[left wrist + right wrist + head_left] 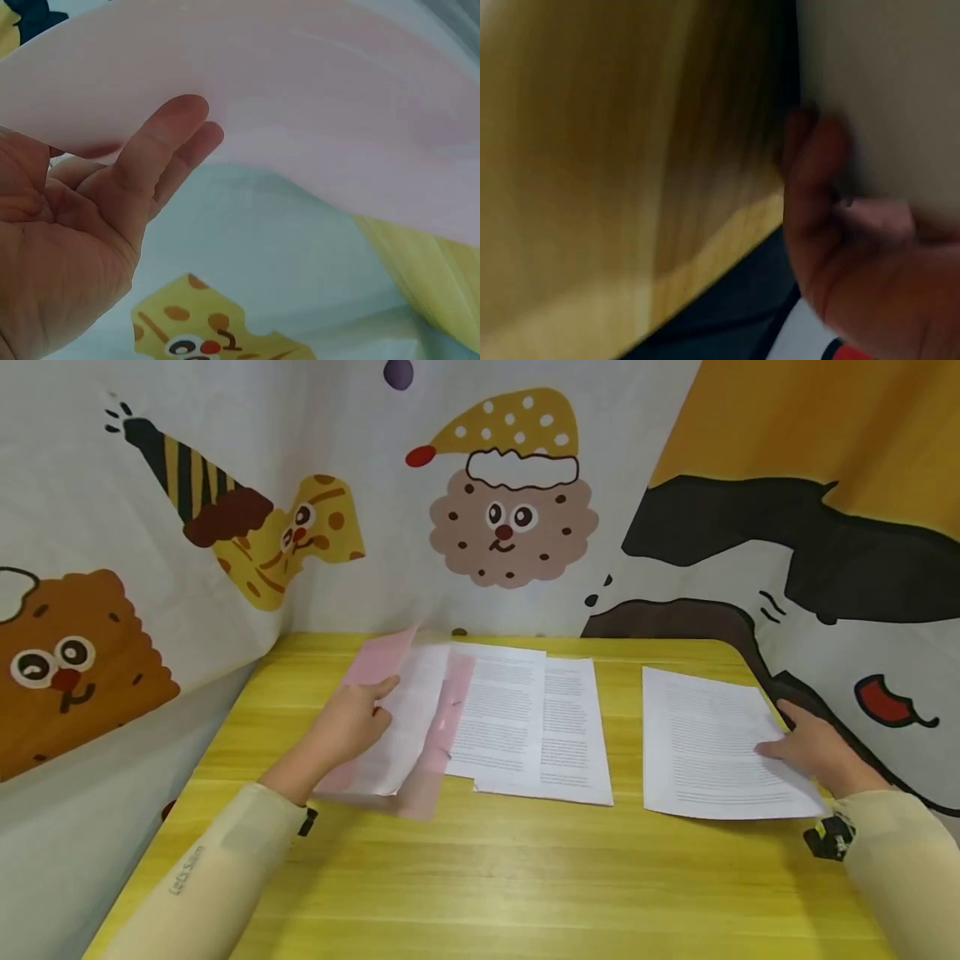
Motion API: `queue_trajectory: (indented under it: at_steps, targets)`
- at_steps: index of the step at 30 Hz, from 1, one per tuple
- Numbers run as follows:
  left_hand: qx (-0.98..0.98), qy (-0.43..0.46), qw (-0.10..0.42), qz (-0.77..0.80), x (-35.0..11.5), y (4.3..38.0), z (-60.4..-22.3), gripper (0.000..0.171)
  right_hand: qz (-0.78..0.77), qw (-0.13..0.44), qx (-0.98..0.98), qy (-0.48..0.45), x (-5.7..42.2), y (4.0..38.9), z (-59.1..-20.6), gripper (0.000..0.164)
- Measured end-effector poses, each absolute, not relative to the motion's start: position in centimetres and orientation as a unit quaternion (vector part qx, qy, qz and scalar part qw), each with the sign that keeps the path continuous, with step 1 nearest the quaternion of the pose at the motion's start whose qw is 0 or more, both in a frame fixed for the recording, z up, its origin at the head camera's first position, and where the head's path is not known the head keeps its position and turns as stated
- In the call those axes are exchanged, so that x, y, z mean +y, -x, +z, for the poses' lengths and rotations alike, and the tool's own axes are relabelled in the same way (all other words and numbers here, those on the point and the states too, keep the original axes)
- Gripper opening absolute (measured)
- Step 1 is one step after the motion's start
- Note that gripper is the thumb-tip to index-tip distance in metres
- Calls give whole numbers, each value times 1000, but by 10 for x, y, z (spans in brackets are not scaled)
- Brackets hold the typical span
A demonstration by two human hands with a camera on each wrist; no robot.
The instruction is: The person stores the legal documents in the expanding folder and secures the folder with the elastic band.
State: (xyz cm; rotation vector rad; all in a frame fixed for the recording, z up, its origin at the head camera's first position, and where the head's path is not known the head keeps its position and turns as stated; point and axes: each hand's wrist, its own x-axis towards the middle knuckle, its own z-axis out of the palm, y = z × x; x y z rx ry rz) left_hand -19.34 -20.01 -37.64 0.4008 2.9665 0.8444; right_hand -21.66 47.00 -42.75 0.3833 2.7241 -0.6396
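Two hands, both yours, are gripping things over the table (540,877). Towards 10 o'clock, your left hand (348,722) pinches the lifted cover of the pink folder (446,722); from above you see its index finger stretched across the top, and in the left wrist view other fingers touch the underside. At 2 o'clock, your right hand (813,747) pinches the right edge of a printed page (720,752), thumb on top and fingers curled beneath, that edge raised off the wood. The right wrist view is dark and blurred there. Around 12 o'clock, between the folder and that page, two papers overlap: the 11 o'clock one (502,718) lies over the other (573,735) and meets the folder's edge. Behind hangs a cartoon cloth (390,552).
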Motion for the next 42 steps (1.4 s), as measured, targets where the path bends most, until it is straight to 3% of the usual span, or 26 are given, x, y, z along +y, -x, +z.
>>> queue_trajectory:
  at_steps: [4, 6, 9, 13, 18, 23, 31, 42]
  targets:
    - [952, -139, 18, 273, -206, 194, -370, 62, -302, 206, 927, -82, 462, 199, -427, 97]
    - [953, -146, 18, 265, -210, 196, -367, 62, -316, 204, 924, -74, 458, 191, -421, 83]
    - [954, -153, 23, 256, -219, 195, -359, 61, -312, 177, 930, -77, 450, 184, -405, 75]
    - [955, -156, 25, 253, -231, 190, -350, 59, -330, 128, 931, -89, 430, 178, -382, 75]
    - [956, -145, 15, 254, -240, 184, -341, 58, -465, 80, 878, -76, 397, 182, -376, 70]
    - [959, -132, 17, 250, -244, 180, -337, 58, -589, 93, 801, -53, 351, 197, -389, 65]
    - [957, -130, 17, 258, -244, 177, -341, 58, -608, 131, 783, -13, 267, 222, -403, 59]
    - [953, -125, 23, 274, -244, 178, -348, 59, -620, 145, 771, -6, 228, 232, -417, 53]
